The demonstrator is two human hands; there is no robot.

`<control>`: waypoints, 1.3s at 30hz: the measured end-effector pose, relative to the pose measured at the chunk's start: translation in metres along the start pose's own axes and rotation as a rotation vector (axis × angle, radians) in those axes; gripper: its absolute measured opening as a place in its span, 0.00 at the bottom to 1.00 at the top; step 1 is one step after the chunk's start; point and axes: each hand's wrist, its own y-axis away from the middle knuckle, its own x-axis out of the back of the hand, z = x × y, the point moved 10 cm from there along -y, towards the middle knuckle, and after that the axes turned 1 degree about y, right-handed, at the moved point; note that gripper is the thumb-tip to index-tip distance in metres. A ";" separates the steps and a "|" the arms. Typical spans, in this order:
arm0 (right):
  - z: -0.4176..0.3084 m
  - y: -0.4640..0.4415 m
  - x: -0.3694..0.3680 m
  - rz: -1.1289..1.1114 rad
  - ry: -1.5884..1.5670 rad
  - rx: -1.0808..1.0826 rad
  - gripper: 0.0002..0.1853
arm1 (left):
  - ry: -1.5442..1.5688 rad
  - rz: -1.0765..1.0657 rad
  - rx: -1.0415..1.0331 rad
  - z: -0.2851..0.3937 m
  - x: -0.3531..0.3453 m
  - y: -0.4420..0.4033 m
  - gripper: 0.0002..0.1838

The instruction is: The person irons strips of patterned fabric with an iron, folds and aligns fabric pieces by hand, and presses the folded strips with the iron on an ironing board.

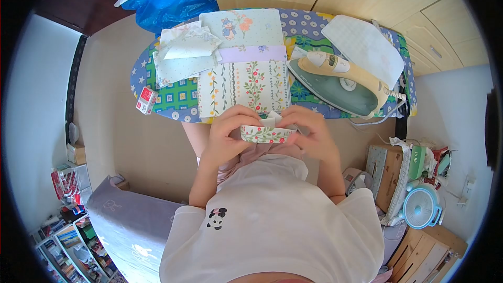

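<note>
A small floral piece (264,134), white with red flowers and green leaves, is held at the ironing board's front edge. It is folded or curved, with white showing inside; whether it is fabric or paper I cannot tell. My left hand (230,130) grips its left end, and the fingers of my right hand (313,131) close on the right end. Just beyond my hands lies a flat floral sheet (243,86) with a lilac band (251,53) across it. Above the band is a pale blue part (241,23) with a small printed animal figure.
The patterned ironing board (178,94) bears a steam iron (340,81) lying at right, its cord trailing, and a white quilted cloth (364,47). Pale cut pieces (186,47) pile up at left near a small red-and-white box (146,100). A fan (422,207) stands lower right.
</note>
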 end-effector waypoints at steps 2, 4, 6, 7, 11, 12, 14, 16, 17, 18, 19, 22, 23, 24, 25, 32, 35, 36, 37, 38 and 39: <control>0.004 0.003 -0.001 0.001 -0.045 -0.035 0.15 | -0.039 -0.029 -0.025 0.006 -0.001 -0.001 0.17; 0.011 0.001 0.002 0.140 -0.178 -0.343 0.10 | -0.054 -0.179 -0.011 0.009 -0.015 -0.002 0.19; 0.013 -0.001 -0.004 0.051 -0.081 -0.309 0.08 | -0.034 -0.156 0.035 0.008 -0.017 -0.003 0.19; 0.013 -0.002 -0.011 -0.039 0.016 -0.273 0.07 | -0.015 -0.131 0.079 0.004 -0.018 -0.003 0.19; 0.011 -0.006 -0.009 0.034 -0.005 -0.175 0.06 | 0.258 0.104 0.210 -0.018 -0.008 0.003 0.18; 0.009 -0.007 -0.010 0.022 0.007 -0.146 0.06 | 0.249 0.128 0.201 -0.018 -0.004 0.004 0.17; 0.007 -0.008 -0.011 0.010 0.019 -0.118 0.06 | 0.240 0.150 0.192 -0.021 0.001 0.007 0.15; 0.006 -0.009 -0.015 -0.018 0.020 -0.117 0.06 | 0.131 0.104 0.197 -0.023 0.001 0.008 0.14; 0.007 -0.008 -0.016 -0.018 0.020 -0.118 0.06 | 0.131 0.104 0.197 -0.023 0.000 0.009 0.14; 0.009 -0.008 -0.016 -0.011 0.013 -0.128 0.06 | 0.186 0.113 0.199 -0.022 -0.002 0.008 0.13; 0.011 -0.008 -0.016 -0.003 0.007 -0.137 0.06 | 0.240 0.122 0.200 -0.021 -0.003 0.007 0.12; 0.014 -0.006 -0.012 0.052 -0.093 -0.184 0.05 | 0.357 0.087 0.241 -0.023 -0.008 0.004 0.12; 0.015 -0.006 -0.012 0.052 -0.093 -0.183 0.05 | 0.357 0.086 0.241 -0.027 -0.006 0.005 0.12; 0.015 -0.005 -0.011 0.058 -0.091 -0.175 0.05 | 0.355 0.055 0.205 -0.026 -0.007 0.004 0.12; 0.015 -0.005 -0.010 0.065 -0.090 -0.167 0.05 | 0.353 0.023 0.169 -0.024 -0.008 0.004 0.12; 0.008 -0.008 -0.011 0.042 -0.043 -0.121 0.06 | 0.292 0.063 0.180 -0.024 -0.009 0.003 0.10; 0.007 -0.008 -0.013 0.019 -0.014 -0.123 0.07 | 0.262 0.079 0.183 -0.028 -0.007 0.005 0.10; 0.009 -0.008 -0.014 0.019 -0.028 -0.143 0.06 | 0.250 0.074 0.179 -0.028 -0.007 0.004 0.10; 0.012 -0.007 -0.015 0.018 -0.043 -0.164 0.06 | 0.238 0.070 0.175 -0.027 -0.007 0.004 0.10; 0.013 -0.007 -0.015 0.018 -0.043 -0.164 0.06 | 0.238 0.069 0.175 -0.027 -0.007 0.004 0.10; 0.013 -0.007 -0.015 0.013 -0.018 -0.161 0.06 | 0.232 0.070 0.166 -0.025 -0.007 0.003 0.10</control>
